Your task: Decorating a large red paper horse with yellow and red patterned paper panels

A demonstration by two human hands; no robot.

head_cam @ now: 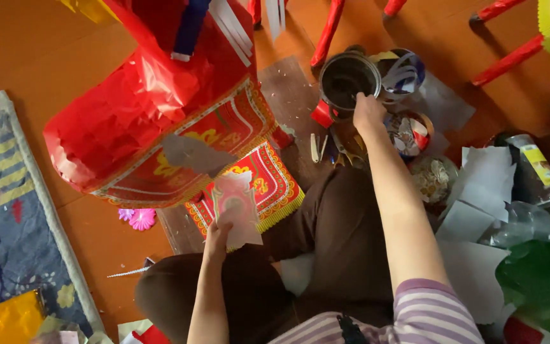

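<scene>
Person seated on the floor [97, 236]. At twelve o'clock, the metal pot [349, 79], right hand [368, 113] on its rim. Paper structure [160, 114] at ten o'clock. Left hand [219, 232] holds a paper cutout [240, 207] over the patterned sheet [268, 185]. Loose paper sheets [479, 191] at three o'clock, rug [7, 210] at nine.

The pink card [237, 213] in the left hand [214, 234] looked like matt paper, while the round can [349, 81] touched by the right hand [367, 114] was dull metal (dark inside). At ten o'clock, the big red wrapping [128, 121] shone like glossy crinkled film. The floor [27, 51] was smooth wood, and white sheets [479, 185] at three o'clock were plain paper.
</scene>
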